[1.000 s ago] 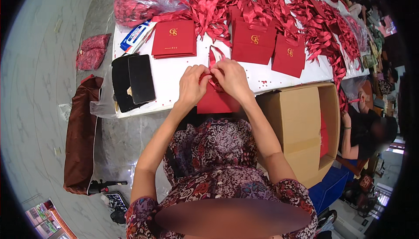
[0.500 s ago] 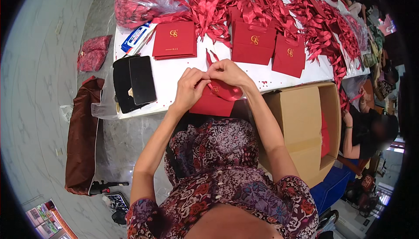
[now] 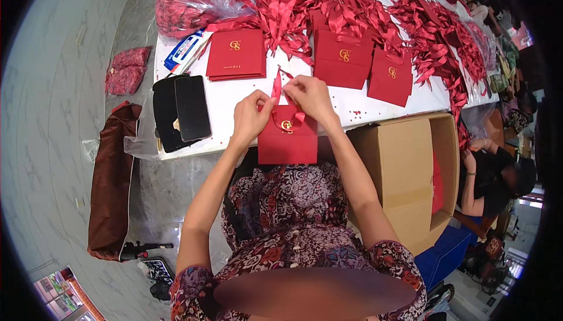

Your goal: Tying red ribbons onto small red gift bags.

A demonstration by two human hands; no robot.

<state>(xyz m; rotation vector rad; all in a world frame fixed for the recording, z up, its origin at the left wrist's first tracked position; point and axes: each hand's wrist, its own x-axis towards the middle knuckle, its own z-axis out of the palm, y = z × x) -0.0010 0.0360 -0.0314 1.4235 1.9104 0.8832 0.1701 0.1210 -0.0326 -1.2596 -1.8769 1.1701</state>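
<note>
While pinching red ribbon point(image 3: 277, 85) in left hand point(image 3: 252, 116) and right hand point(image 3: 312, 96), seen from the head, works at the top of a red bag point(image 3: 287, 150) overhanging the table's point(image 3: 224, 101) near edge. Could drag the bag off by pulling unevenly, or lose ribbon by slackening.

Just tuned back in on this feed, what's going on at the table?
A person has both hands at a red bag. The left hand and right hand pinch red ribbon at the bag's far edge, and a ribbon loop hangs over its front. The bag reaches past the near edge of the white table. More red bags lie farther off to the right, and a cardboard box stands on the right.
</note>
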